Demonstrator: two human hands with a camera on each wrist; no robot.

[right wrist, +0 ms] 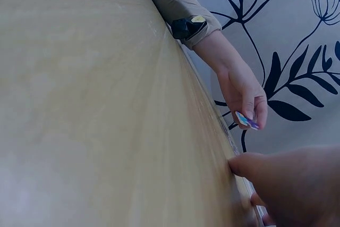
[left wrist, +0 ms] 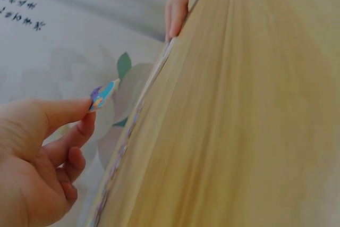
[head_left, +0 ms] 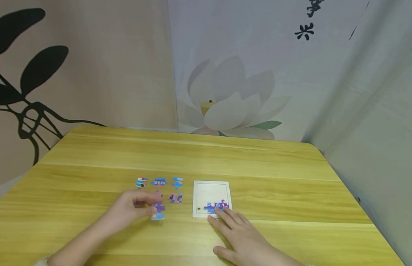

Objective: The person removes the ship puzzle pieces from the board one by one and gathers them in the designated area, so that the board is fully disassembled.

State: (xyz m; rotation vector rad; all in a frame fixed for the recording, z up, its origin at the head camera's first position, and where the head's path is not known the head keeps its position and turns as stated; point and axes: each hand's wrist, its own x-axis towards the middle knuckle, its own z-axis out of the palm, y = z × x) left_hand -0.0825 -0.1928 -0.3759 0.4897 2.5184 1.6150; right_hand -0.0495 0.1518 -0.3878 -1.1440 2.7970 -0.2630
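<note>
Between thumb and index finger my left hand [head_left: 134,204] pinches a jigsaw piece [left wrist: 103,95], blue, purple and orange, lifted off the table in the left wrist view. In the head view that piece partly overlaps the loose pieces behind it. My right hand [head_left: 240,236] lies with spread, fairly straight fingers on the lower right of a white puzzle tray [head_left: 194,199]. Its fingertips touch the joined purple-and-blue pieces [head_left: 210,207] in the tray's bottom right, covering part of them.
Left of the tray, loose jigsaw pieces [head_left: 159,182] lie in rough rows, some partly hidden by my left hand. A small dark spot [head_left: 199,208] shows in the tray's lower left. The wooden table [head_left: 276,177] ends at a curtain [head_left: 126,74] behind.
</note>
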